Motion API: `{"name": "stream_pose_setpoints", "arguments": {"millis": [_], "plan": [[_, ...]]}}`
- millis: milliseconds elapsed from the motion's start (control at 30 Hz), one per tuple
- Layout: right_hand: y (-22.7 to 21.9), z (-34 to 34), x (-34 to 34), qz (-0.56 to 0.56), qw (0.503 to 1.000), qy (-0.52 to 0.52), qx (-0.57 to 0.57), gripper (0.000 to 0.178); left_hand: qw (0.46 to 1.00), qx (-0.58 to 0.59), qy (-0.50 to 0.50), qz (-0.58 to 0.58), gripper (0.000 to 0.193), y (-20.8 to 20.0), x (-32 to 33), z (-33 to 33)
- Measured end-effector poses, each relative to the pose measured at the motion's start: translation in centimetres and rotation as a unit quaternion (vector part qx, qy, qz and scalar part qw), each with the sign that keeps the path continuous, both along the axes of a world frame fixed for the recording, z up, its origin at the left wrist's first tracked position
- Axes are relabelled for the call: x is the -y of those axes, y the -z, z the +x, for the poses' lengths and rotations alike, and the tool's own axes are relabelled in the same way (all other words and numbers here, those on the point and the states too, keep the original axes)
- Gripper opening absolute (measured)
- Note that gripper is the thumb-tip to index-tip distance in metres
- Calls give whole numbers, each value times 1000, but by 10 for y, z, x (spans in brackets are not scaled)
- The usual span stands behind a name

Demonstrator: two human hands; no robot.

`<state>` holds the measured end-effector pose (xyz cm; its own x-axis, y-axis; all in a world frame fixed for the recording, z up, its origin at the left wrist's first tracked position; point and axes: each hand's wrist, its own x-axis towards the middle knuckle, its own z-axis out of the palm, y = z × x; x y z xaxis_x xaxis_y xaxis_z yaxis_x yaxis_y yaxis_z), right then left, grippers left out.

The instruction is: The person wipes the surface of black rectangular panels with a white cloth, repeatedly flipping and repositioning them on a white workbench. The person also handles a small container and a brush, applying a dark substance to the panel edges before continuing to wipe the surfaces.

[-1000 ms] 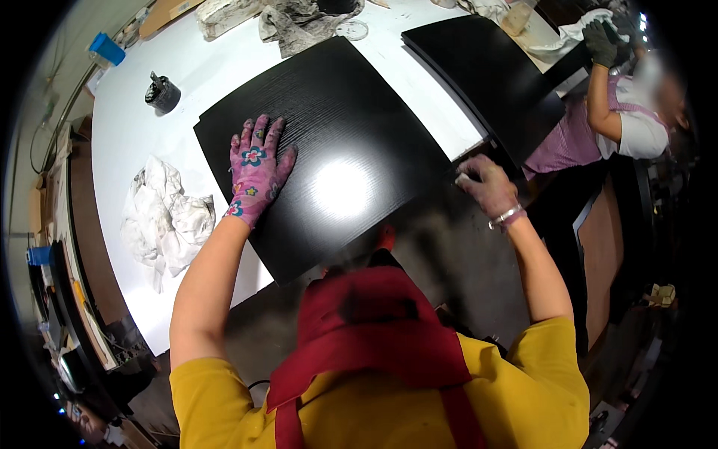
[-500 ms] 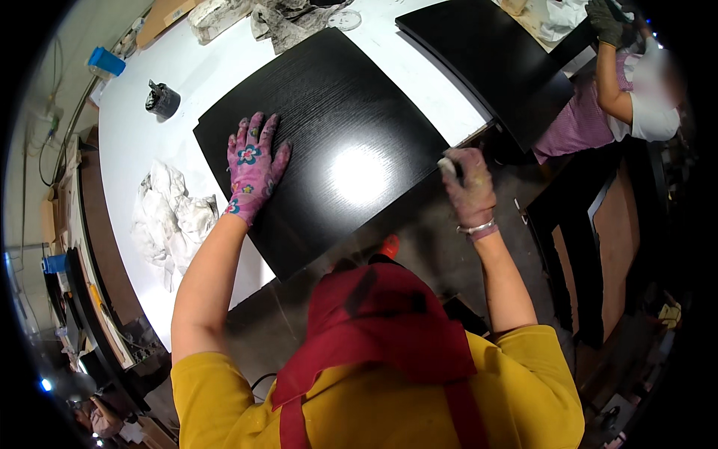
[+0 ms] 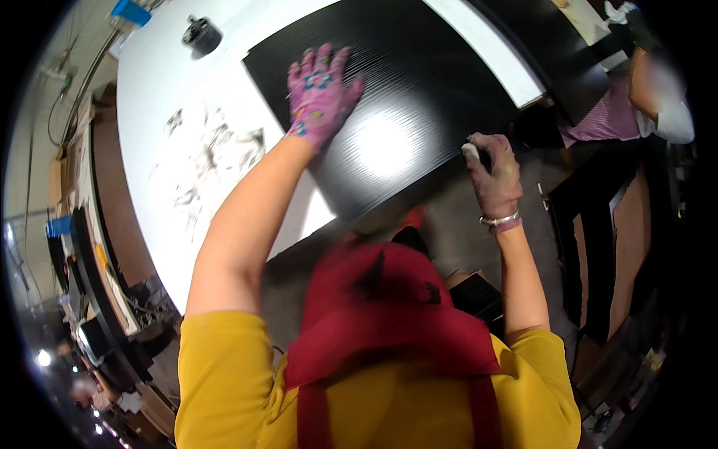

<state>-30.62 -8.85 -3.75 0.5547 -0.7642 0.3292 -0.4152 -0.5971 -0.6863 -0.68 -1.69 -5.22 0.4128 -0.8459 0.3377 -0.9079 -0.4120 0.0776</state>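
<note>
A dark black panel with a fine wood-grain surface (image 3: 419, 75) lies on the white tabletop (image 3: 142, 157), its near edge reaching the table's front. My left hand (image 3: 321, 97), in a pink flowered glove, rests on the panel's left part with fingers spread. At the near right edge of the panel is my right hand (image 3: 498, 179), in a stained pinkish glove with a band at the wrist. Its thumb and fingers curl together in a pinch. Something small and whitish (image 3: 470, 151) shows at the thumb tip; whether it is a held piece or the glove itself is unclear.
A crumpled white cloth (image 3: 213, 161) lies left of the panel. Beyond it stand a black-smeared pot (image 3: 202, 36) and a blue cup (image 3: 131, 12). More black panels (image 3: 535, 34) lie at the far right, near another person (image 3: 613, 105). Black-framed boards (image 3: 598, 254) stand at the right.
The whole view has shifted, so the panel sits higher and further right. My right hand has moved leftward along the near edge from the right corner. My left hand stays on the panel.
</note>
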Motion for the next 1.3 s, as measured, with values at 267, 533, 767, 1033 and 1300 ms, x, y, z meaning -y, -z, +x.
{"name": "stream_pose_setpoints", "arguments": {"millis": [267, 533, 767, 1033, 1300], "plan": [[-2, 56, -146, -39, 986, -160, -21, 26, 1000, -15, -13, 7, 62, 9, 3, 2], [-32, 51, -116, 238, 938, -242, 69, 21, 999, -41, -15, -25, 64, 16, 2, 5], [-56, 84, 8, 713, 639, -244, 153, 37, 998, -24, -49, 1, 61, 16, -1, -3], [-84, 203, 11, 270, 683, -663, -144, 33, 984, -123, -69, -113, 54, 19, -5, -160], [-61, 237, -76, -62, 454, -848, -265, 26, 973, -172, -78, -129, 43, 24, -9, -162]]}}
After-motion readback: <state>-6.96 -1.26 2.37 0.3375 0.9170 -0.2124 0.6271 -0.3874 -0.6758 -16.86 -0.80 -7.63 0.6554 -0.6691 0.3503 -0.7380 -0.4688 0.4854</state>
